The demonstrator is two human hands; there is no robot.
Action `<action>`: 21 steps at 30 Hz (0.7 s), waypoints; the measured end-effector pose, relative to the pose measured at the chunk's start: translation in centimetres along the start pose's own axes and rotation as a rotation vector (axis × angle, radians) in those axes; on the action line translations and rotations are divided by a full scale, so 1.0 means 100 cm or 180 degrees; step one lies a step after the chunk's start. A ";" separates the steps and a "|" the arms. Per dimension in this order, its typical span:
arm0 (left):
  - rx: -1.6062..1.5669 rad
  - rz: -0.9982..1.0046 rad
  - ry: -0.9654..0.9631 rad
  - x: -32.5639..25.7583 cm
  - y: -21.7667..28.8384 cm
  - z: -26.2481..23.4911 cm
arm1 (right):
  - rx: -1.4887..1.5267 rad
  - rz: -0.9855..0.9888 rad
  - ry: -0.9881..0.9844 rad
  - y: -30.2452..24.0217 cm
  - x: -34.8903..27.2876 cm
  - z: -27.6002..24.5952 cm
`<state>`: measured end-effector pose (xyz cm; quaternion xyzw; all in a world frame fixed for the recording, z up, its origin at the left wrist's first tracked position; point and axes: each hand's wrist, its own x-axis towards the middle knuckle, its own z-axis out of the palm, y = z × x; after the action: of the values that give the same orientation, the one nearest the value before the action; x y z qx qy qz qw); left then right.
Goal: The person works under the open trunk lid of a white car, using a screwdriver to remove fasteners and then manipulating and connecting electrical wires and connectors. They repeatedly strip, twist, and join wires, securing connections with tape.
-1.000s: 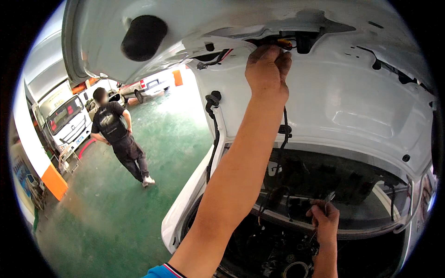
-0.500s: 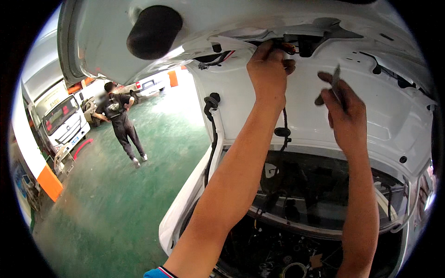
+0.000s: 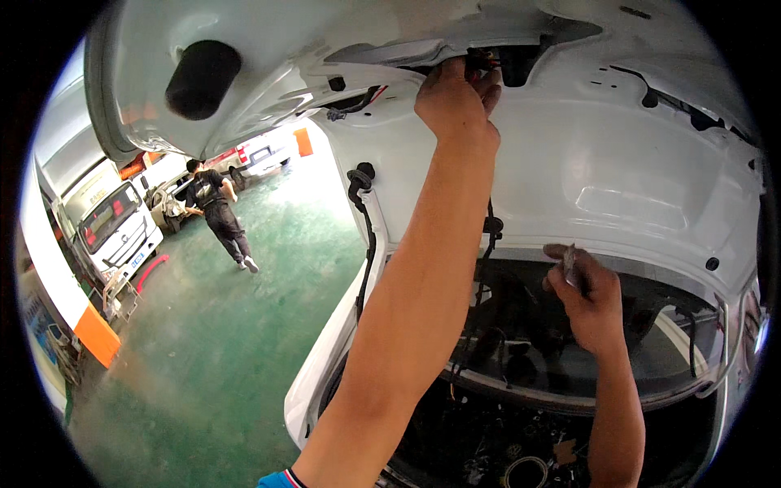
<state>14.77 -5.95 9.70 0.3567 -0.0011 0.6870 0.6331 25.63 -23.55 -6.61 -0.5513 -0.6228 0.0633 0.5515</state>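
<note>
My left hand (image 3: 457, 102) reaches up to an opening along the edge of a raised white car lid (image 3: 561, 154). Its fingers are bent closed, and the tips are partly hidden in the dark gap beside some thin reddish wires (image 3: 490, 59); what they grip cannot be made out. Lower and to the right, my right hand (image 3: 592, 305) is closed around a small, flat grey piece with a narrow tip (image 3: 569, 259). It is held in front of the dark rear glass, apart from the panel.
A black cable with a rubber grommet (image 3: 360, 177) runs down the opening's left side. A black cylindrical pad (image 3: 203, 79) sits on the lid. Across the green floor (image 3: 203, 366), a person in dark clothes (image 3: 218, 213) walks near a white truck (image 3: 122, 228).
My right hand has come down from the panel to in front of the glass, still with the grey piece. My left hand stays at the opening. The person has walked farther off.
</note>
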 end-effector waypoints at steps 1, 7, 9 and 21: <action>0.0173 0.0026 0.0053 -0.001 0.000 0.002 | 0.0026 0.0062 0.0010 0.003 -0.006 -0.002; 0.2709 0.1602 -0.0238 0.021 -0.032 -0.017 | 0.0343 0.0207 0.0085 0.009 -0.026 -0.008; 0.2694 0.1600 -0.0403 0.009 -0.033 -0.027 | 0.0292 0.0237 0.0070 0.005 -0.033 -0.011; 0.3460 0.1918 -0.1005 -0.050 -0.011 -0.066 | 0.0641 0.0391 -0.0118 0.024 -0.044 0.001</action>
<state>12.20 -7.10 1.77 0.7077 0.1539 0.6766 0.1332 26.10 -25.93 -11.02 -0.5291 -0.5884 0.1693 0.5876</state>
